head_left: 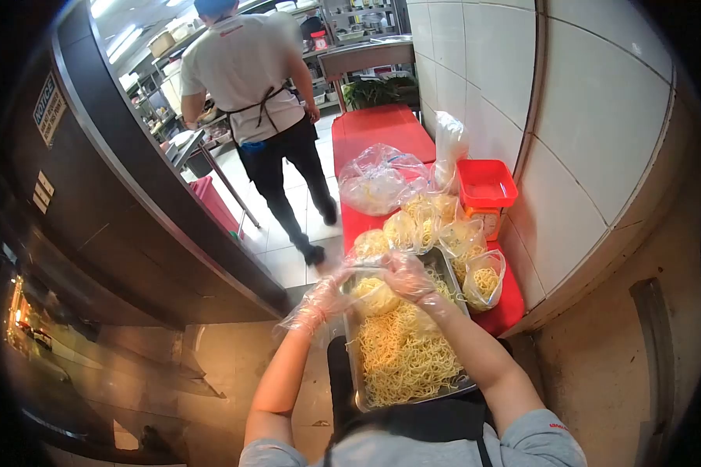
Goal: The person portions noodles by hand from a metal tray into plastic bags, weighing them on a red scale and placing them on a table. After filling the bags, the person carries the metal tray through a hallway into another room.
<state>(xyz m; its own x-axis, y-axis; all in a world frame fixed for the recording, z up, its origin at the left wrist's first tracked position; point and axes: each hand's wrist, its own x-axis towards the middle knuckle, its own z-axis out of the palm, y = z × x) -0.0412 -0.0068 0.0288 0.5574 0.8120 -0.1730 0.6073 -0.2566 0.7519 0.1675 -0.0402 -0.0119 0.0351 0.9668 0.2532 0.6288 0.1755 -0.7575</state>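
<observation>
Both my hands wear clear plastic gloves. My left hand [324, 299] and my right hand [408, 276] are closed on opposite sides of the top of a clear plastic bag of noodles [375, 297]. This bag hangs over a metal tray [357, 372] filled with loose yellow noodles [409, 354]. Several filled bags of noodles [484, 285] stand beyond the tray and along its right side. The fingertips are partly blurred and hidden by the plastic.
The tray rests by a red table [383, 131]. On it lie a large clear plastic bag [382, 179] and an orange scale [487, 222] with a red basin [487, 184]. A tiled wall [576, 194] borders the right. A person in an apron [245, 86] walks ahead, facing away.
</observation>
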